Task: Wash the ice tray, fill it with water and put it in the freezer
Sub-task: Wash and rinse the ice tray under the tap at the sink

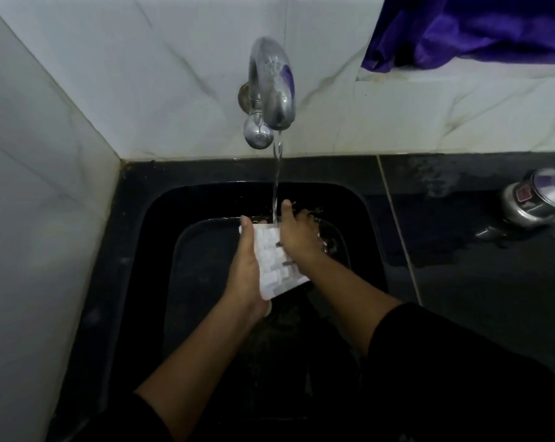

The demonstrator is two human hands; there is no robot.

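Observation:
A white ice tray (273, 263) with several small compartments is held tilted over the black sink (135, 250), under a stream of water from the chrome tap (274, 90). My left hand (245, 269) grips the tray's left edge, thumb at its top corner. My right hand (296, 237) lies across the tray's right side with fingers spread on it, and the water runs down beside its thumb. The far right part of the tray is hidden by that hand.
A steel pot (537, 199) stands on the wet dark counter (461, 244) at the right. A purple cloth (467, 27) hangs over the ledge at the upper right. White tiled walls close in the sink at the back and left.

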